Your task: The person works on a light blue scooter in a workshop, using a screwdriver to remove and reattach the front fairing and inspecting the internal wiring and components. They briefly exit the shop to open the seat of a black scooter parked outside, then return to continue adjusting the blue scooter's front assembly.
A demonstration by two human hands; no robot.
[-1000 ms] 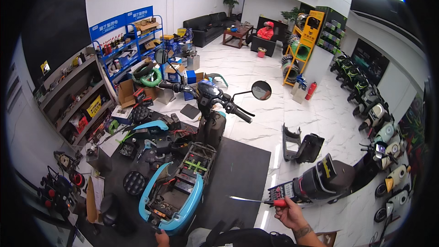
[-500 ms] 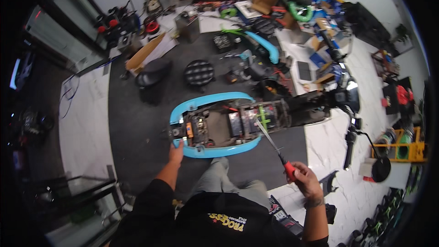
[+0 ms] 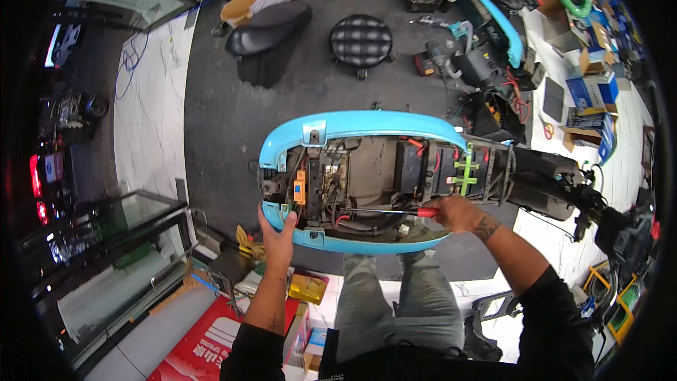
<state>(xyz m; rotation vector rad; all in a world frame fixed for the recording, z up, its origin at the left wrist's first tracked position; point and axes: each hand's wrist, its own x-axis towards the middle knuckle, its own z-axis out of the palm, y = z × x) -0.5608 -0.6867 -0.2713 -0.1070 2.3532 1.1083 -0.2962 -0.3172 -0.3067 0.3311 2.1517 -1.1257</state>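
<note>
Over the scooter's open body, right hand on the screwdriver, left hand on the blue shell

Above the near side of the open bay, we hold a screwdriver [image 3: 427,212] in our right hand [image 3: 455,214]. Its red handle sits inside the fingers, which are clamped around it, and the slim metal shaft points left from them, roughly parallel to the near edge of the blue shell [image 3: 374,245]. The tip lies near a red wire [image 3: 343,218], well apart from the left hand; we cannot tell whether it touches anything.

At the rear corner of that shell, our left hand [image 3: 277,237] has its fingers closed on the rim, thumb on the inner side and the others on the outer side, so the blue edge lies between them. Just beyond this grip sits an orange part [image 3: 300,188], among dark cables.

Near the right hand, green straps [image 3: 464,173] cross the frame of the scooter [image 3: 370,162], with a black block [image 3: 409,169] to their left. Across the dark mat [image 3: 226,134], we see a round padded stool [image 3: 361,41] and a black seat [image 3: 271,28].
</note>
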